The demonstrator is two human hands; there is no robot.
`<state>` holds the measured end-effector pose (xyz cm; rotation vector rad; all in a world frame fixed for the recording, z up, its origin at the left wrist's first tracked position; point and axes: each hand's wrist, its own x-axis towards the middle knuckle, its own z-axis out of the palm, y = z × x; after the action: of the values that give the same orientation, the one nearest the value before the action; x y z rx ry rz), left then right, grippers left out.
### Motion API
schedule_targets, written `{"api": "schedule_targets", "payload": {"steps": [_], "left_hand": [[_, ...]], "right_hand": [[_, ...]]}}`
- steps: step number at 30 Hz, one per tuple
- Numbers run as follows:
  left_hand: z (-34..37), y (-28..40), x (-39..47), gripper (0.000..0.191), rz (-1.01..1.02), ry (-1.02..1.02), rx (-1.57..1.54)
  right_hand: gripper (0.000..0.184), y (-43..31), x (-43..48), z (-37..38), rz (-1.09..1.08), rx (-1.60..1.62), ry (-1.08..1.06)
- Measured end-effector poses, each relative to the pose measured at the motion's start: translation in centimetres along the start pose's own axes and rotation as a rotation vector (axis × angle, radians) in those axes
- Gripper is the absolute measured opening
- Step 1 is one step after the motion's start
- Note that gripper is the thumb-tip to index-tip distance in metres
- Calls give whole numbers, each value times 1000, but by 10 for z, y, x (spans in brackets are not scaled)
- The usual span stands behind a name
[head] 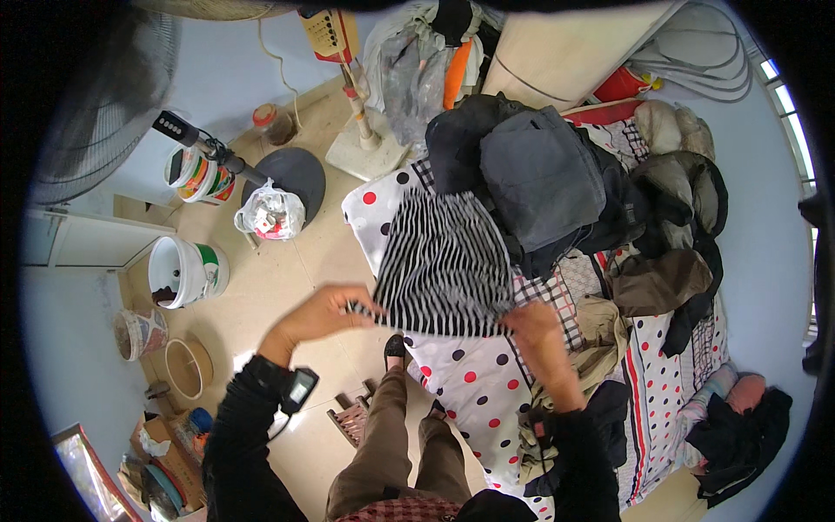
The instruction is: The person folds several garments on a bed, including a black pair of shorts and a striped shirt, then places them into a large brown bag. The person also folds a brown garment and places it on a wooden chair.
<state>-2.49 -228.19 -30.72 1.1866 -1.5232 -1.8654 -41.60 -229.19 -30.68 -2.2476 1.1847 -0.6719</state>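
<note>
A black-and-white striped cloth garment (443,261) is spread between my hands over the edge of a bed. My left hand (339,307) pinches its near left corner. At the near right corner, my right hand (531,326) grips the cloth and looks blurred. The garment's far end reaches toward a pile of dark clothes. Under it lies a white bedsheet (470,376) with red and black dots. A folded dark grey garment (541,176) rests on the pile just beyond. Beside my right forearm is a crumpled khaki garment (597,339).
A pedestal fan (104,104), a knotted plastic bag (272,212) and a white bucket (186,271) stand on the left. A small woven stool (351,417) is near my feet. More dark clothes (737,430) lie at the bed's right corner.
</note>
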Motion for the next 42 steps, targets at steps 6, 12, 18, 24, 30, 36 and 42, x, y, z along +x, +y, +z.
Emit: {"api": "schedule_targets", "payload": {"steps": [6,12,18,24,30,36,42], "left_hand": [[69,-161,-2,13,-359,-44,-21],[48,-202,31,7,-257,78,-211],[-23,-207,124,40,-126,432,-70],[2,-256,145,94,-387,724,227],[44,-262,146,102,-704,753,313],[40,-284,167,55,-581,648,-52],[55,-274,157,60,-421,786,-132]], "right_hand": [[12,57,-89,129,64,-56,-300],[13,114,-61,145,84,-3,-425],[37,145,38,133,257,-6,-286],[79,169,11,176,583,-6,55],[99,170,-26,219,959,-96,107],[77,199,-23,264,1183,377,94],[68,193,-23,266,911,224,108]]}}
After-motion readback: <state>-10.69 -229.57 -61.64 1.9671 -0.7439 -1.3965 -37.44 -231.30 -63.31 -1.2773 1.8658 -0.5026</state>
